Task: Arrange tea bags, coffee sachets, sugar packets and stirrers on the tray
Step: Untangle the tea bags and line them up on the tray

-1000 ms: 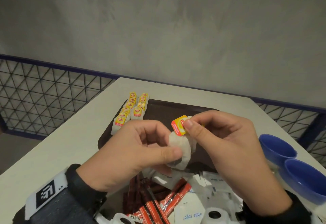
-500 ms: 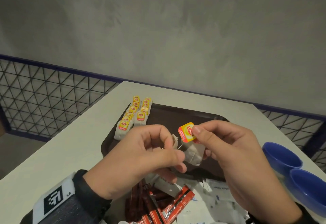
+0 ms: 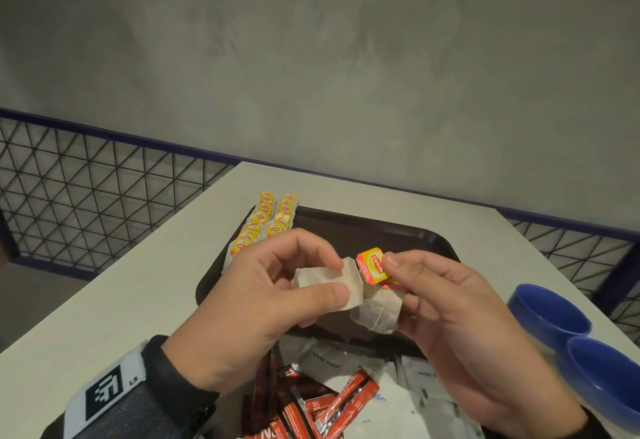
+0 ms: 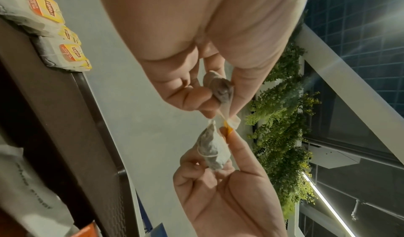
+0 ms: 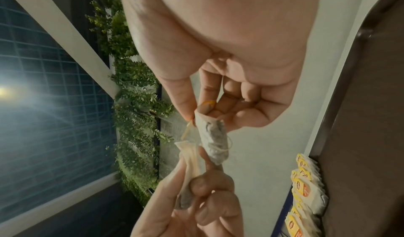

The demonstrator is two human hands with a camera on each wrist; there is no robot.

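A pale grey rectangular table fills the lower half of the head view, with a grey wall behind it and black wire mesh fencing topped by a blue rail at either side. On the table lies a dark brown plastic tray with rounded corners. Two rows of paper tea bags with yellow-and-red tags lie overlapping along the tray's far left corner, partly over its rim. At the right edge of the table stand two deep blue round plastic bowls, one touching the other. At the near edge lies a loose heap of white paper sugar packets and red coffee sachets, the sachets partly on top of the packets.

Both hands are raised above the near part of the tray. The left hand, with a black sleeve and a white wristband carrying a black square marker, pinches one off-white paper tea bag between thumb and curled forefinger. The right hand pinches a yellow-and-red tea tag between thumb and forefinger, and a second off-white paper tea bag sits under that tag against its curled fingers. The two bags touch at their upper edges. In the wrist views a thin string is wound around the second bag.
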